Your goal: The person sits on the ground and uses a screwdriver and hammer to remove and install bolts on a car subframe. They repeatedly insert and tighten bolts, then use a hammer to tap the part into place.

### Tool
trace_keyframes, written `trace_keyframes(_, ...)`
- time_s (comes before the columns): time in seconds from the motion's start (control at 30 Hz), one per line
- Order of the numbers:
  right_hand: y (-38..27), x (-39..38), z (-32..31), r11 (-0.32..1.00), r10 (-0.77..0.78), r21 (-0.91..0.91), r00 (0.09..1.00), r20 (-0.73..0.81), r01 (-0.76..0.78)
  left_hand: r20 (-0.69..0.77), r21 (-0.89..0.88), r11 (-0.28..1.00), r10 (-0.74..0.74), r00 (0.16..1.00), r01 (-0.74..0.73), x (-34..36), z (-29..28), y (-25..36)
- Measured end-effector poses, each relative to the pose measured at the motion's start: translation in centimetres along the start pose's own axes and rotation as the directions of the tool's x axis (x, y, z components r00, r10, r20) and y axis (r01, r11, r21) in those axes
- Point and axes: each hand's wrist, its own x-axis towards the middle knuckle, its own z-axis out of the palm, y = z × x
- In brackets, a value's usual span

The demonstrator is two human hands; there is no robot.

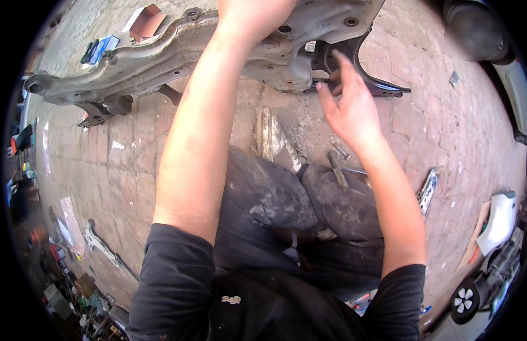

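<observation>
Black shirt [275, 312], nearest, below left hand [256, 16] and right hand [354, 108]. Grey metal subframe [136, 65] beneath left hand, extending to both sides. Black control arm [355, 54] just beyond right hand, at subframe end; appears set in place, judged partway done; cannot confirm fastening. Left hand: fingers out of view, cannot tell grip. Right hand: open, fingers spread, apparently empty. Hammer-like tool [337, 169] below right hand, unheld.

A grimy grey metal vehicle subframe [144, 59], pierced by round holes, stretches crosswise. At the subframe's right end sits a black curved arm [379, 86], probably a control arm.
</observation>
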Motion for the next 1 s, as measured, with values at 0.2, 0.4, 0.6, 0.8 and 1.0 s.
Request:
trace_keyframes(0.2, 3.5, -4.9, 2.5, 0.985, 0.150, -0.121, 0.953, 0.263, -0.122, -0.036, 0.045, 0.996, -0.081, 0.996, 0.082, -0.6, 0.4, -0.3)
trace_keyframes(0.4, 6.8, -7.4, 4.8, 0.964, 0.214, -0.242, 0.858, 0.466, -0.109, -0.051, 0.050, 0.991, -0.119, 0.992, 0.121, -0.3, 0.6, -0.3)
trace_keyframes(0.6, 6.8, -8.2, 6.1, 0.975, 0.187, -0.200, 0.858, 0.478, -0.101, -0.048, 0.188, 0.967, -0.169, 0.984, 0.175, 0.9, 0.7, -0.9)
trace_keyframes(0.8, 5.7, -7.6, 5.3, 0.984, 0.155, -0.146, 0.881, 0.447, -0.099, -0.028, 0.084, 0.959, -0.268, 0.963, 0.270, 1.5, 0.7, -2.0)
trace_keyframes(1.0, 6.2, -6.7, 5.0, 0.986, 0.158, -0.121, 0.886, 0.436, -0.116, -0.044, 0.173, 0.940, -0.290, 0.956, 0.294, 1.7, 0.5, -1.9)
